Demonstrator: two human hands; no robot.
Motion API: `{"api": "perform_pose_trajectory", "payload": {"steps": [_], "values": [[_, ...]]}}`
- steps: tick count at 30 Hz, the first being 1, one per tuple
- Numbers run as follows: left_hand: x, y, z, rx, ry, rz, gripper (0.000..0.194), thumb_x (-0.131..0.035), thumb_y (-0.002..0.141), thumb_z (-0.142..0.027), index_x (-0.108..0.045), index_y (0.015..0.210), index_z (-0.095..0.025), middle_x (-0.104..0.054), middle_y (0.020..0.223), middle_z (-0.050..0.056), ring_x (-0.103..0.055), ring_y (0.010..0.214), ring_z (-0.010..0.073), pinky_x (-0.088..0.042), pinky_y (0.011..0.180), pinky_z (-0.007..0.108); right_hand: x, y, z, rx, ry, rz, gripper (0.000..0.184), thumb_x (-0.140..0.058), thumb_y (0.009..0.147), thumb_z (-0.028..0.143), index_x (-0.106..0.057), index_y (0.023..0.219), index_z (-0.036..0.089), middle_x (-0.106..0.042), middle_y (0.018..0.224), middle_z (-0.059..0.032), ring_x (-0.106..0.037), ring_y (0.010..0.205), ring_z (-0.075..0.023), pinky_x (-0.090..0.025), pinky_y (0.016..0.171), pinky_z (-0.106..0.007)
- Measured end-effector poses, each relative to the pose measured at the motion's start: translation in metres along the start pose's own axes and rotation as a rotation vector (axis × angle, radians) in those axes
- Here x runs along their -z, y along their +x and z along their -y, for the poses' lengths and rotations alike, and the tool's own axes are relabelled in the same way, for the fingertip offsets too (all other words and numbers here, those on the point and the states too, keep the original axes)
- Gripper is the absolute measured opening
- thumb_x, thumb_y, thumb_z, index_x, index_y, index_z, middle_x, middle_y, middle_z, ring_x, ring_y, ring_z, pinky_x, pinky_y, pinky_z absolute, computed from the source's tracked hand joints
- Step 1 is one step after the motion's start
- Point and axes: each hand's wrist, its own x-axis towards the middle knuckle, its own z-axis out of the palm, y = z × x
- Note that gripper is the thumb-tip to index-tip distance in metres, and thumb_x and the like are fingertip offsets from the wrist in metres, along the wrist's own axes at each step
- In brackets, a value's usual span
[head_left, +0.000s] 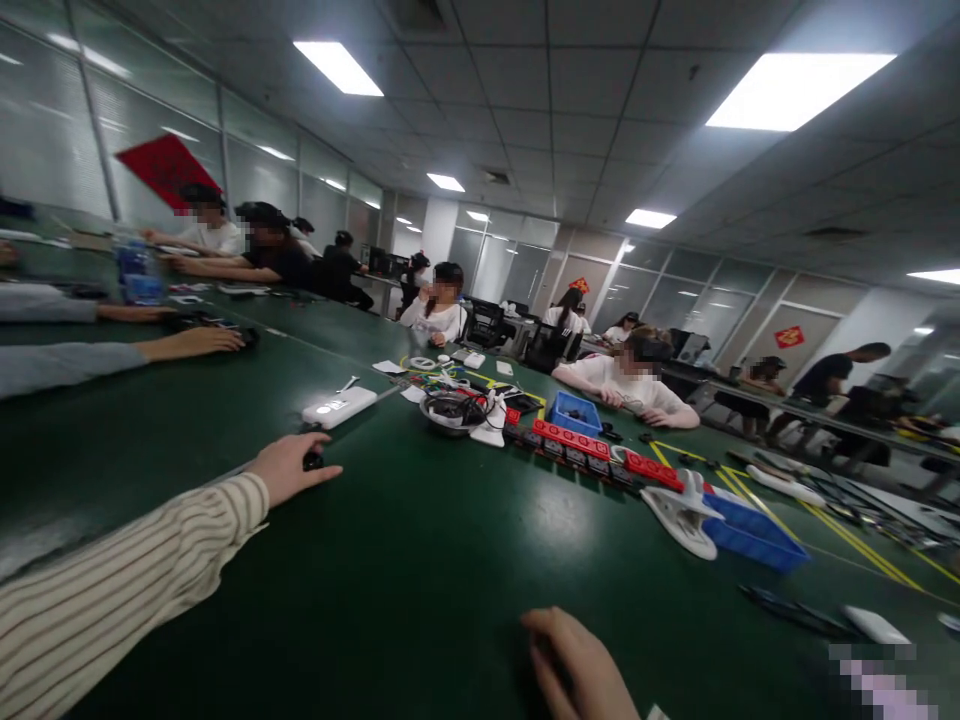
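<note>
My left hand (289,468), in a striped cream sleeve, is low over the green table (420,560) at the left. A small black object (313,460) sits between its thumb and fingers; its kind is too small to make out. Just beyond that hand lies a long white device (339,407) with a round mark on top. My right hand (577,665) is at the bottom edge, its fingers curled down toward the tabletop. Dark shadow fills the gap between those fingers, so anything held there is hidden.
Across the middle stand a metal bowl (444,412) with black cables, a row of red and black blocks (574,440), a blue tray (576,413), a white clip-like stand (686,515) and a larger blue bin (757,535). A co-worker's hands (199,343) rest at the left.
</note>
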Motion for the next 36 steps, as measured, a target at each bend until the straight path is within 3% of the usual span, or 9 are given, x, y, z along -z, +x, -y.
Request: {"api": "perform_pose_trajectory", "payload": {"steps": [3,6,13,16,18,22,27,31,36], "values": [[-0.013,0.005,-0.013,-0.111,0.006,0.121,0.022,-0.06,0.09,-0.035,-0.06,0.092,-0.013,-0.062,0.093,0.004,-0.061,0.087,0.0205,-0.048,0.08,0.039,0.001,0.006,0.006,0.04,0.001,0.027,0.018,-0.041,0.086,0.015,-0.054,0.097,0.021,-0.064,0.081,-0.0038,-0.063,0.074,-0.0153,-0.051,0.066,-0.022],[-0.033,0.008,-0.054,-0.224,-0.028,0.194,0.02,-0.059,0.09,-0.032,-0.059,0.089,-0.013,-0.061,0.088,0.002,-0.061,0.079,0.0182,-0.05,0.074,0.035,0.005,0.002,0.008,-0.016,-0.024,-0.026,0.017,-0.042,0.085,0.013,-0.054,0.094,0.022,-0.063,0.08,-0.0021,-0.062,0.074,-0.0142,-0.05,0.066,-0.021],[-0.097,-0.033,-0.219,-0.515,-0.24,0.404,0.022,-0.062,0.087,-0.035,-0.057,0.091,-0.014,-0.059,0.09,0.003,-0.059,0.079,0.0181,-0.049,0.071,0.034,0.018,-0.011,0.006,-0.087,-0.065,-0.149,0.027,-0.041,0.091,0.032,-0.045,0.112,0.017,-0.058,0.093,-0.0073,-0.059,0.082,-0.0165,-0.05,0.069,-0.025],[-0.121,-0.068,-0.285,-0.621,-0.354,0.505,0.051,-0.081,0.058,-0.028,-0.05,0.097,-0.019,-0.062,0.087,0.0,-0.059,0.077,0.0185,-0.048,0.069,0.028,0.015,-0.021,0.003,-0.068,-0.163,-0.295,0.05,-0.03,0.089,0.06,-0.052,0.093,0.016,-0.056,0.082,-0.0079,-0.057,0.071,-0.0189,-0.046,0.059,-0.028],[-0.129,-0.087,-0.311,-0.677,-0.404,0.582,0.053,-0.076,0.054,-0.02,-0.045,0.097,-0.022,-0.063,0.081,-0.003,-0.061,0.072,0.018,-0.049,0.068,0.026,0.013,-0.029,0.001,-0.111,-0.282,-0.418,0.063,-0.017,0.087,0.069,-0.051,0.075,0.017,-0.053,0.07,-0.0064,-0.053,0.059,-0.0183,-0.04,0.05,-0.028],[-0.127,-0.099,-0.321,-0.737,-0.431,0.597,0.059,-0.069,0.049,-0.016,-0.04,0.1,-0.022,-0.059,0.095,0.002,-0.056,0.087,0.0232,-0.046,0.079,0.033,0.015,-0.043,-0.002,-0.143,-0.396,-0.385,0.064,-0.005,0.092,0.06,-0.049,0.071,0.018,-0.052,0.062,-0.0048,-0.05,0.053,-0.0174,-0.033,0.046,-0.028],[-0.121,-0.086,-0.311,-0.75,-0.309,0.604,0.036,-0.063,0.052,-0.02,-0.047,0.085,-0.018,-0.054,0.09,0.006,-0.051,0.082,0.0269,-0.041,0.077,0.044,0.016,-0.041,-0.013,-0.114,-0.406,-0.273,0.061,-0.008,0.089,0.06,-0.052,0.087,0.018,-0.053,0.062,-0.0029,-0.048,0.051,-0.0161,-0.031,0.045,-0.027],[-0.127,-0.082,-0.302,-0.843,-0.279,0.607,0.022,-0.067,0.061,-0.029,-0.05,0.071,-0.018,-0.056,0.08,0.004,-0.052,0.076,0.0235,-0.04,0.073,0.039,-0.002,-0.038,-0.03,-0.041,-0.57,-0.232,0.052,-0.023,0.087,0.065,-0.045,0.071,0.022,-0.047,0.054,0.0008,-0.042,0.043,-0.0142,-0.021,0.039,-0.026],[-0.137,-0.075,-0.288,-0.947,-0.408,0.588,0.028,-0.063,0.074,-0.045,-0.05,0.072,-0.02,-0.056,0.079,0.003,-0.052,0.072,0.0207,-0.04,0.066,0.031,-0.018,-0.035,-0.04,-0.002,-0.668,-0.209,0.042,-0.028,0.098,0.041,-0.041,0.064,0.021,-0.045,0.048,0.0022,-0.041,0.041,-0.0131,-0.021,0.041,-0.025]]}}
